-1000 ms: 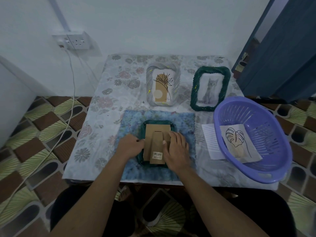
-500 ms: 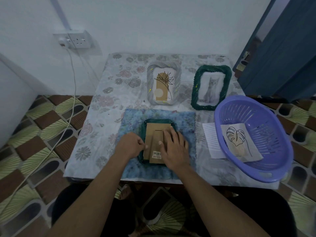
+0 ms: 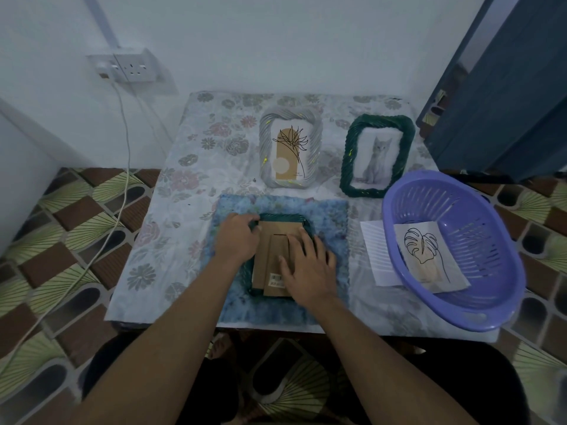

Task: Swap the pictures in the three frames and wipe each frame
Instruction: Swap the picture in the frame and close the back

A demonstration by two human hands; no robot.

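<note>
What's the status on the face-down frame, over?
Left hand grips green frame at top-left corner; right hand flat on cardboard backing. Frame face down on blue cloth. Nothing blocking.

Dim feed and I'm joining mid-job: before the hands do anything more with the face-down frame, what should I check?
1. Face-down frame lies on the blue cloth: ok.
2. Cardboard backing faces up, with its stand flap lying flat: ok.
3. Right hand rests flat on the backing, holding it down: ok.
4. Left hand has its fingers curled at the frame's upper left corner: ok.
5. Backing clips locked or released: cannot tell, as the hands cover the edges.
6. Leaf picture lies in the purple basket to the right: ok.
</note>
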